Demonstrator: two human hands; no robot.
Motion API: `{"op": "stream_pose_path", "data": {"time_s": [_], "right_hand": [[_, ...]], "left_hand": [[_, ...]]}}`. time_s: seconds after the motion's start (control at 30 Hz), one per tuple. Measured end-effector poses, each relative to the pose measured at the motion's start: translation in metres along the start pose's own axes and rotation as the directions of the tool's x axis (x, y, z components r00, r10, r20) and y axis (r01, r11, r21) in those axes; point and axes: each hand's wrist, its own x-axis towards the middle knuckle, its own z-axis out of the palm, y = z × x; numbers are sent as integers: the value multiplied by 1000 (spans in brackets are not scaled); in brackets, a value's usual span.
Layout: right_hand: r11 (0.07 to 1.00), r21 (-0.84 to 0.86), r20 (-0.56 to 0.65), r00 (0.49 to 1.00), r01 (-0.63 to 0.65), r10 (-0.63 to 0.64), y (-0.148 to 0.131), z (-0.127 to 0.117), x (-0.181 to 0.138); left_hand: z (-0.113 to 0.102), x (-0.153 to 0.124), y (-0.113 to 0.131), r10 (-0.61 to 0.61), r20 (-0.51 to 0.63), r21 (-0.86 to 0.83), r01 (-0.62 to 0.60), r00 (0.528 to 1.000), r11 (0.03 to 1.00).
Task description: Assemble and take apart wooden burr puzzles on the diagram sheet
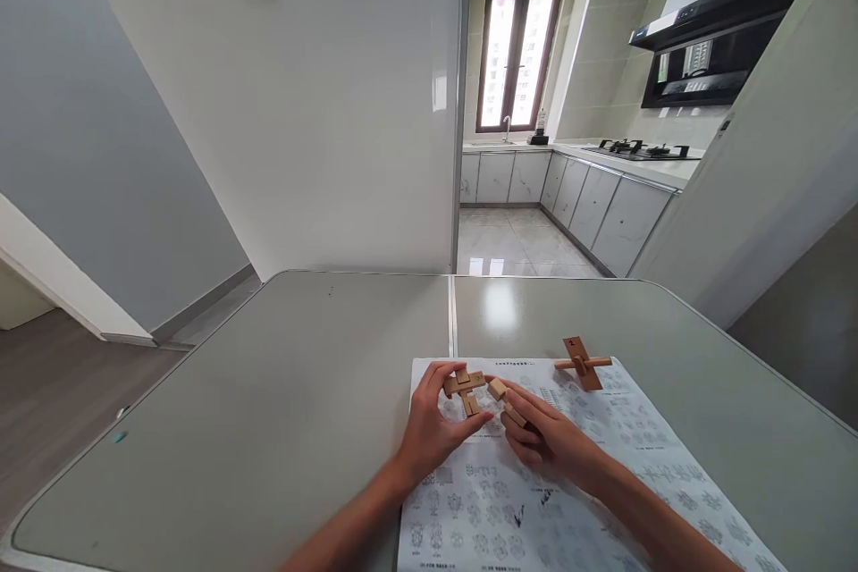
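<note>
My left hand (435, 424) grips a partly joined wooden burr puzzle (467, 389), its light pieces crossing each other, with thumb below and fingers above. Close by on the right, my right hand (536, 429) is closed around a loose notched wooden puzzle piece (497, 389); its lower end (515, 414) shows between the fingers. A small gap separates this piece from the joined ones. Both hands are above a printed instruction sheet (496, 474) covered with puzzle diagrams. At the sheet's top right lies a darker wooden piece marked 2 (577, 351), crossed by a round wooden stick (600, 362).
The grey-green table (268, 429) has a seam (452, 313) running away from me and a rounded raised edge. A small teal bit (120, 436) lies near its left edge. Beyond are a white wall (349, 125) and a kitchen with a gas hob (643, 150).
</note>
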Motion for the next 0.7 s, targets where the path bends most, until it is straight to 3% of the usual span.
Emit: {"op": "stream_pose_path", "data": {"time_s": [0.7], "right_hand": [[997,81,41,999,-3,0,-6,-1,-2]], "left_hand": [[-1,0,1,11,7,8,-11,1000,1000]]}}
